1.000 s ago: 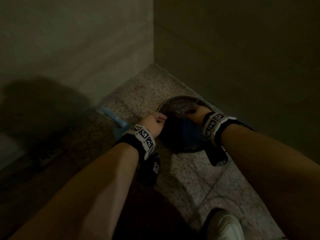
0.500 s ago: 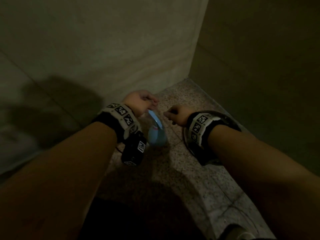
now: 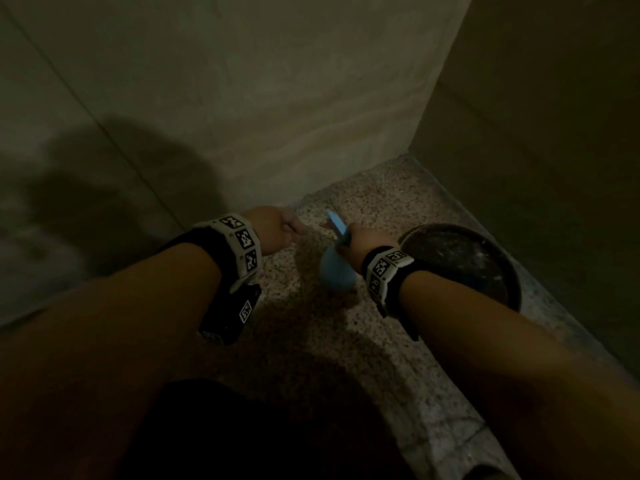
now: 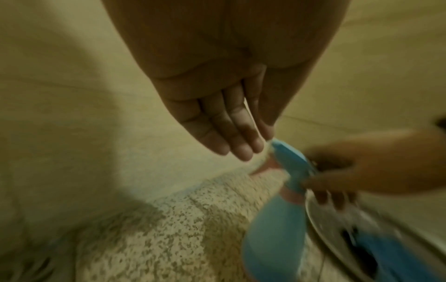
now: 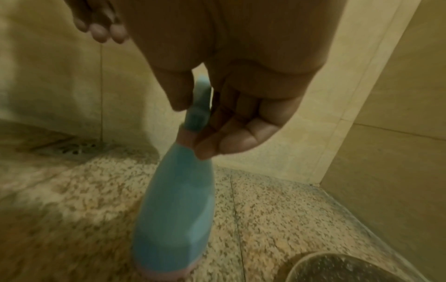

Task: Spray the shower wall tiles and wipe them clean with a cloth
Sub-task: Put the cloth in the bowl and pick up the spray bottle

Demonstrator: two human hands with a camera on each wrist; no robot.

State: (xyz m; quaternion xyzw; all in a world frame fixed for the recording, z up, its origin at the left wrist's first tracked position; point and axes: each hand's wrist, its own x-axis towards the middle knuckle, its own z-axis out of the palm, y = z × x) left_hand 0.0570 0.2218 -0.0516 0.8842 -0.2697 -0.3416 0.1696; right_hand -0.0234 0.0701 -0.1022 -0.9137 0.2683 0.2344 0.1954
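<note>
Holding the blue spray bottle [image 5: 177,198] by its neck, right hand [image 3: 360,239] pinches tight; left hand [image 4: 226,122] is flat & empty. Aim nozzle at wall [image 3: 277,98], squeeze slow.

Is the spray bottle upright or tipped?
Roughly upright, off the floor: the bottle hangs base-down from the right hand, which grips its neck. Left hand is off it.

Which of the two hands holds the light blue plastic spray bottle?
The right hand pinches the light blue plastic spray bottle; the left hand is empty.
</note>
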